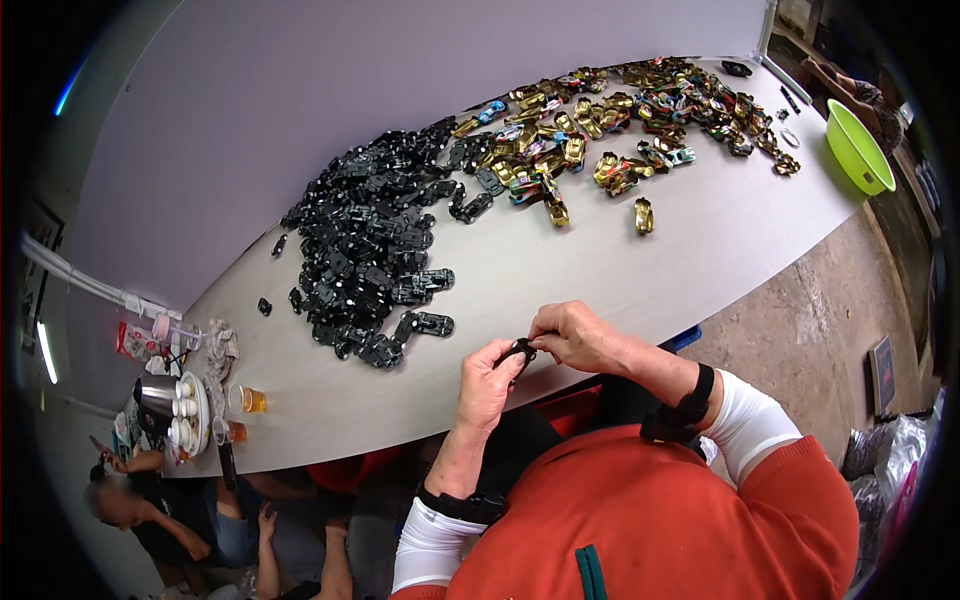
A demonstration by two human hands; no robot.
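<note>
Above the table's near edge, my left hand [482, 388] is closed around a small black toy car base [521, 352]. The fingertips of my right hand [573, 336] pinch together at the upper end of that piece; what they grip there is hidden. Beyond my hands to the left lies a big heap of black toy car bases [365, 235]. Farther back and to the right spreads a pile of toy car bodies [540, 145], gold with coloured prints. A lone gold car body [643, 216] rests apart from the pile.
A lime green basin [858, 150] stands at the table's right end. On the left end are a tray [203, 413] of white cups, a glass of amber drink [248, 399] and a crumpled cloth [220, 350]. Another person [165, 515] sits beyond that end.
</note>
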